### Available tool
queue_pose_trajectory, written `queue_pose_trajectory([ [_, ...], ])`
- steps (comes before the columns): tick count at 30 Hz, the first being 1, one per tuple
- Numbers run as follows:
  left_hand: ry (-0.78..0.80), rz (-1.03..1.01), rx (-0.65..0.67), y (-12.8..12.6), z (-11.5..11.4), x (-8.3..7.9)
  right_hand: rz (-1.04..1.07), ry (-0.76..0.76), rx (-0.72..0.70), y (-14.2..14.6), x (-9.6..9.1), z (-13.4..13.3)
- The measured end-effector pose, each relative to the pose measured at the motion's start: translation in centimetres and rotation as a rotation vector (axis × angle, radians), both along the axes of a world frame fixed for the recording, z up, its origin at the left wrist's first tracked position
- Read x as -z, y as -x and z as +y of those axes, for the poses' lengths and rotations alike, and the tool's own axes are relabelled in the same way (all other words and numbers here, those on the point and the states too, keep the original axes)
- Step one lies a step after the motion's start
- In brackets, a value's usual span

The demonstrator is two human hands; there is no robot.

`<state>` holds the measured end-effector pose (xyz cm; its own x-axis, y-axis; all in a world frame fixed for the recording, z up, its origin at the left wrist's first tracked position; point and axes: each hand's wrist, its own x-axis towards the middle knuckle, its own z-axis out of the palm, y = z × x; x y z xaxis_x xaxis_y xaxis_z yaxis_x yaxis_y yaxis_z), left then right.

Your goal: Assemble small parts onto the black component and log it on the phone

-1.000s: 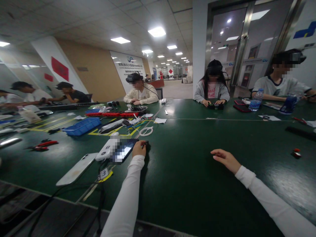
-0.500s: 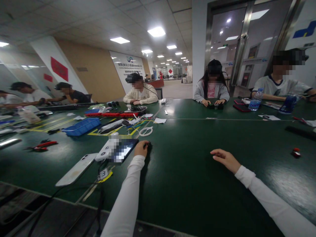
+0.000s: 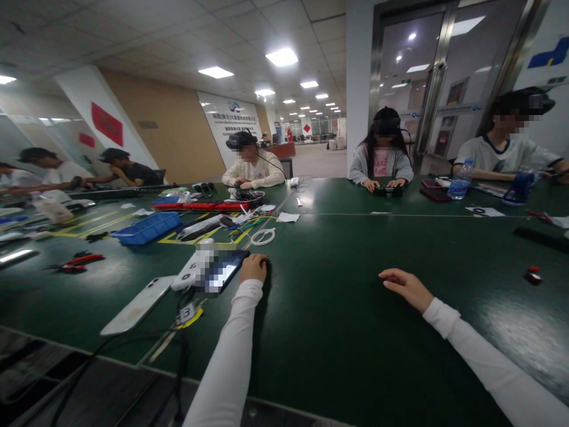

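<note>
My left hand rests on the green table, fingers closed round a small dark object that I cannot name. It lies right beside a lit dark phone and a white device. My right hand lies flat on the bare table to the right, fingers stretched out towards the left and holding nothing. Both arms wear white sleeves.
A white phone lies face down at the left with cables near the table edge. A blue tray, red pliers, a white cord coil and a small red part lie about. Other people sit along the far side.
My left hand has drawn in slightly and closed over the small dark object, which now shows less. The right hand has not moved.
</note>
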<state>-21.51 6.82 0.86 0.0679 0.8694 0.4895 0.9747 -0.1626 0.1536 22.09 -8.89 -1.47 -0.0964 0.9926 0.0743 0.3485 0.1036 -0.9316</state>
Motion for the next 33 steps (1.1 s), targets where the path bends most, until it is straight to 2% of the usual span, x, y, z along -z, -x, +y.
queue_pose_trajectory([
  [4, -0.042, 0.004, -0.121, 0.2, -0.2, 0.0, 0.002, -0.017, -0.002, 0.1, 0.1, 0.1],
  [9, -0.036, -0.098, -0.232, 0.9, -0.1, 0.0, -0.002, -0.032, 0.003, 0.1, 0.2, 0.1],
  [12, -0.018, -0.180, -0.210, 0.5, -0.1, 0.2, -0.003, -0.022, 0.003, 0.1, 0.4, 0.2],
  [14, -0.004, -0.230, -0.146, -0.5, -0.1, 0.4, -0.007, -0.021, 0.008, 0.0, 0.5, 0.2],
  [18, 0.012, -0.257, 0.060, -5.2, -0.8, 0.7, -0.019, -0.034, 0.014, 0.2, 0.1, 0.2],
  [25, 0.180, -0.431, 0.534, -17.9, -3.8, 1.6, -0.027, -0.080, -0.012, 0.7, -0.7, 0.1],
  [29, 0.250, -0.528, 0.701, -24.5, -6.1, 2.1, -0.056, -0.130, 0.010, 0.8, -0.5, 0.4],
  [33, 0.311, -0.562, 0.779, -27.7, -8.0, 2.0, -0.098, -0.156, 0.019, 0.6, -0.6, 0.5],
])
